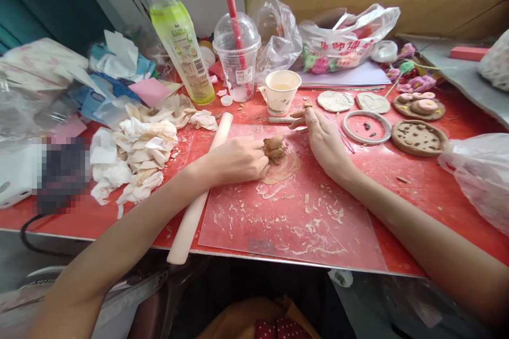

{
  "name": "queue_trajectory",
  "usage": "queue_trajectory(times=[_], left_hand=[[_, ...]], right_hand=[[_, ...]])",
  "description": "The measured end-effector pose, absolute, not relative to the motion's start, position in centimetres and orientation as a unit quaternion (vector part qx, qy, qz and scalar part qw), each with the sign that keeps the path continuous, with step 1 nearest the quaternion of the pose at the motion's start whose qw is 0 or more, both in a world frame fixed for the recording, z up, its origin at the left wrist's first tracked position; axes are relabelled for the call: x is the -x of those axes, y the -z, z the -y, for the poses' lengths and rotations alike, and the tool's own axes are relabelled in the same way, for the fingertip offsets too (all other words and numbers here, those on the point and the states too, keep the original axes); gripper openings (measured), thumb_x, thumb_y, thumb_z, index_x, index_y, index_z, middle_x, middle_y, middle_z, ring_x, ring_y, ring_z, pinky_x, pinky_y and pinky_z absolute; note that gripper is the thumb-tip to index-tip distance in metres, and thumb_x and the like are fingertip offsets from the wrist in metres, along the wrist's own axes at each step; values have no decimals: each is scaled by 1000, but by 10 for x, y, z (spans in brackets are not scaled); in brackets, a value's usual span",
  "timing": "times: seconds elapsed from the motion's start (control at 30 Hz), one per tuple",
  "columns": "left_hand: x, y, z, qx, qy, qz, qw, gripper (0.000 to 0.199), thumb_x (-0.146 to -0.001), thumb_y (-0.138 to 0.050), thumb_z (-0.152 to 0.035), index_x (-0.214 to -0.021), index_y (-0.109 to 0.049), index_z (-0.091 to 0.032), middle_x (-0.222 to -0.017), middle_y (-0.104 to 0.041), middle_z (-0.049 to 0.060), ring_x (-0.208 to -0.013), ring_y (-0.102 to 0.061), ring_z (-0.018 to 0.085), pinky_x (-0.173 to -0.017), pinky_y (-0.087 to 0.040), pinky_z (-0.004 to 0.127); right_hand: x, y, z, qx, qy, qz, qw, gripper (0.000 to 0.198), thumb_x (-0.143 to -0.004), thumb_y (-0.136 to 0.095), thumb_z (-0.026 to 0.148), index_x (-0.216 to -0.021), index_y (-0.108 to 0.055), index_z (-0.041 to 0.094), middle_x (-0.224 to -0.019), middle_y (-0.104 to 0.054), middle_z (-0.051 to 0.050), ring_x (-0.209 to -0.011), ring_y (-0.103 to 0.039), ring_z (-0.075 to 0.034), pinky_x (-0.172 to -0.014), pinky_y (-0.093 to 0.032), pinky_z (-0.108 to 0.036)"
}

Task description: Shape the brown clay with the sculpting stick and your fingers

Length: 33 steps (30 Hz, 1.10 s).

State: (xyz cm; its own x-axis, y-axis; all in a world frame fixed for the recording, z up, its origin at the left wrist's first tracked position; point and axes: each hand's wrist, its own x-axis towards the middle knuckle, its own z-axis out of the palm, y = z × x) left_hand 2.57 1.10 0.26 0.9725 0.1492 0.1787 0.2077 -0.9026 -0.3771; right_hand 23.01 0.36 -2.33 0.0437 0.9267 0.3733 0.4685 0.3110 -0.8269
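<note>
My left hand (242, 160) rests on the clear sheet (294, 238), its fingers closed against a rough lump of brown clay (275, 147). A wet brown smear surrounds the lump's near side. To the right, my right hand (326, 143) is raised a little, thumb and fingers together at what looks like a small bit of brown clay (308, 105). Behind the hands stands a paper cup (281, 96) with cloudy liquid. A pale rolling pin (194, 217) lies under my left forearm, along the sheet's left edge.
Crumpled tissues (143, 151) and packaging lie left, near a green drink bottle (185, 53) and a lidded plastic cup (240, 63). At right are a ring (366, 114), a spotted clay disc (417, 147) and plastic bags (481, 169). Clay crumbs dot the sheet.
</note>
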Motion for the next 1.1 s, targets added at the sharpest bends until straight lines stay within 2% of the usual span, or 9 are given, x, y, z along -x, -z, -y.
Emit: queue_trajectory(times=[0.13, 0.27, 0.33, 0.4, 0.53, 0.67, 0.77, 0.93, 1.1], left_hand=[[-29, -2, -6, 981, 109, 102, 123, 31, -86, -42, -18, -58, -53, -16, -59, -58, 3, -56, -47, 12, -57, -35, 28], [-32, -15, -1, 955, 215, 181, -97, 38, -92, -36, -27, -57, -46, -16, -56, -51, 0, -54, -45, 9, -55, -36, 24], [-30, -23, -4, 907, 289, 240, -190, 41, -96, -28, -36, -65, -47, -16, -62, -52, 0, -57, -48, 8, -59, -40, 23], [-26, -26, -11, 870, 330, 290, -222, 44, -97, -22, -44, -81, -52, -16, -76, -58, 3, -68, -54, 10, -65, -43, 23], [-18, -18, -25, 903, 273, 317, -98, 36, -95, -33, -40, -115, -49, -14, -105, -58, 9, -97, -54, 18, -86, -44, 32], [-16, -10, -25, 952, 164, 242, 85, 35, -92, -34, -11, -124, -48, -14, -119, -55, 10, -109, -48, 21, -90, -41, 35], [-17, -12, -21, 953, 123, 207, 183, 37, -92, -34, -10, -124, -50, -15, -121, -57, 8, -110, -48, 23, -89, -40, 36], [-18, -17, -19, 950, 112, 180, 228, 35, -96, -33, -18, -126, -49, -18, -116, -61, 6, -101, -53, 19, -81, -41, 33], [-15, -9, -24, 945, 104, 196, 239, 31, -95, -35, -18, -117, -56, -15, -115, -62, 7, -102, -53, 21, -79, -41, 35]], right_hand=[[-230, 23, -4, 542, -235, 646, 483, 46, -93, -26, 53, -77, -55, 20, -83, -63, -5, -81, -60, -16, -77, -46, -31], [-230, 23, -4, 539, -252, 637, 491, 46, -93, -27, 52, -79, -56, 20, -81, -62, -4, -78, -60, -14, -75, -46, -30], [-229, 23, -4, 537, -270, 628, 495, 45, -93, -27, 52, -84, -56, 19, -80, -61, -3, -76, -60, -14, -74, -47, -29], [-229, 22, -3, 534, -294, 616, 498, 44, -93, -28, 52, -88, -56, 19, -80, -61, -3, -73, -61, -13, -72, -48, -29], [-227, 19, -2, 532, -332, 599, 498, 43, -92, -29, 52, -90, -56, 19, -83, -61, -4, -68, -62, -12, -68, -49, -28], [-228, 22, -3, 525, -340, 599, 500, 45, -91, -28, 55, -92, -56, 19, -84, -61, -4, -70, -62, -13, -68, -49, -29], [-229, 23, -4, 523, -331, 609, 496, 46, -92, -27, 56, -93, -56, 20, -83, -62, -4, -71, -62, -14, -71, -49, -30], [-227, 16, 0, 505, -262, 692, 445, 41, -93, -29, 50, -91, -59, 20, -96, -64, -7, -93, -59, -19, -85, -45, -36], [-224, 16, 2, 452, -223, 769, 392, 32, -90, -43, 43, -108, -57, 21, -111, -63, -8, -108, -54, -22, -93, -43, -42]])
